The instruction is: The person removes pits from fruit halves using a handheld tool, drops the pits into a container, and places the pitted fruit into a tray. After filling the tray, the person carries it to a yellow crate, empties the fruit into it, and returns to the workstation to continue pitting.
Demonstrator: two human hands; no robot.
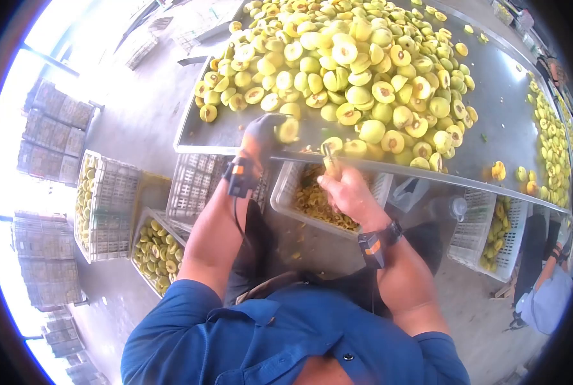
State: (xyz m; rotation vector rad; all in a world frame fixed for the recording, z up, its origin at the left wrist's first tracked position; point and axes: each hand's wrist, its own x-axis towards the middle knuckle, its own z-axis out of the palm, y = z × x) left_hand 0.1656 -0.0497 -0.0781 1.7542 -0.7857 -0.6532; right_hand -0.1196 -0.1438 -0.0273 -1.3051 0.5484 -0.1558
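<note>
My left hand (260, 138), in a dark glove and smeared by motion, is at the near edge of the metal table with a halved yellow-green stone fruit (287, 130) at its fingertips. My right hand (349, 194) is bare and closed round the short light handle of a small pitting tool (330, 162), whose metal tip points up towards the table edge. Just past both hands rises a big heap of halved fruit (363, 83), many showing brown pits or hollows. Below the right hand, a white crate (286, 204) holds brownish pits and scraps.
The metal table (498, 138) has a raised rim, with more fruit (546, 135) along its far right side. Crates of fruit (110, 208) stand on the floor at left, and another crate (508, 247) is at right. A co-worker's sleeve (549, 305) shows at far right.
</note>
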